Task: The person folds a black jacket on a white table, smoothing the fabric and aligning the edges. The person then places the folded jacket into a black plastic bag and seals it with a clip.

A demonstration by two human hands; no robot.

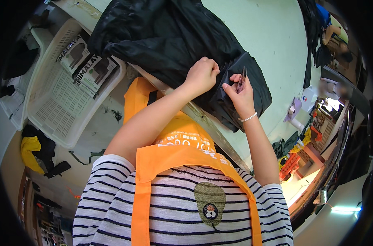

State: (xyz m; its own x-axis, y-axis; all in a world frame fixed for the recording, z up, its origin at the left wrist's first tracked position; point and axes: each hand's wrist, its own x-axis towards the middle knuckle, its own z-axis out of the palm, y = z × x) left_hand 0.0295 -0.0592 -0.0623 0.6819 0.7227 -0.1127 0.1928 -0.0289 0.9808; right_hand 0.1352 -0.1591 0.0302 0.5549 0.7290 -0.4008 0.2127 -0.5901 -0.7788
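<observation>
A large piece of thin black fabric [153, 37] lies bunched over the pale worktable [272, 28], part of it hanging past the near edge. My left hand [201, 78] is closed in a pinch on the cloth, its fingertips partly hidden. Just to the right, my right hand [244, 100] holds a small pair of thread snips [242, 78], blades pointing up and away from me. The right thumb rests beside a fold of the same fabric. Whether the snips' blades are apart is too small to tell.
A white plastic basket [51, 119] at left holds printed packages [90, 67]. Yellow and black cloth [31, 149] lies below it. Along the table's right side are a white jug [309, 98], a purple object [294, 107] and hanging black cloth [311, 49]. Another person [336, 30] is at far right.
</observation>
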